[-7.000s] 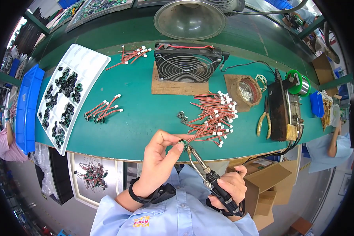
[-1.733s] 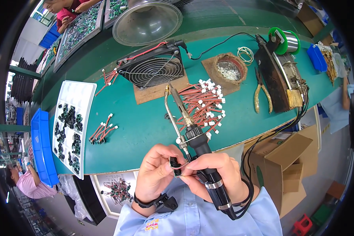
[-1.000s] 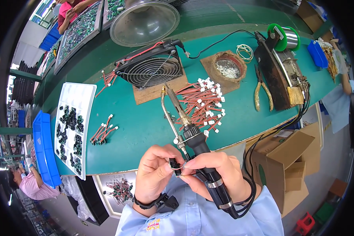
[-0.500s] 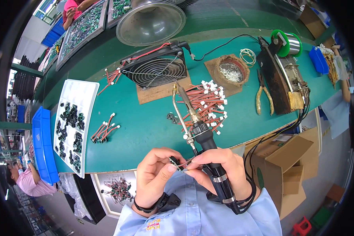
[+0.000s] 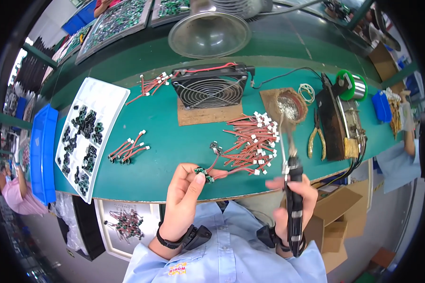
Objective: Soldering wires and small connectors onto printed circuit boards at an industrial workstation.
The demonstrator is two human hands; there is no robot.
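Left hand [image 5: 186,195] pinches a small green circuit board [image 5: 201,170] between thumb and fingertips, red lead [image 5: 222,173] trailing off it to the right. Right hand [image 5: 293,207] fisted around a black soldering iron [image 5: 293,207], tip up and slightly blurred, well to the right of the board and not touching it. Beyond the board, pile of red wires with white connectors [image 5: 252,141] on the green bench [image 5: 165,155]. Beyond the iron's tip, brass-wool tip cleaner [image 5: 290,106]; yellow-handled pliers [image 5: 315,137] just right of it.

fan [image 5: 209,87] behind wire pile [image 5: 252,141]
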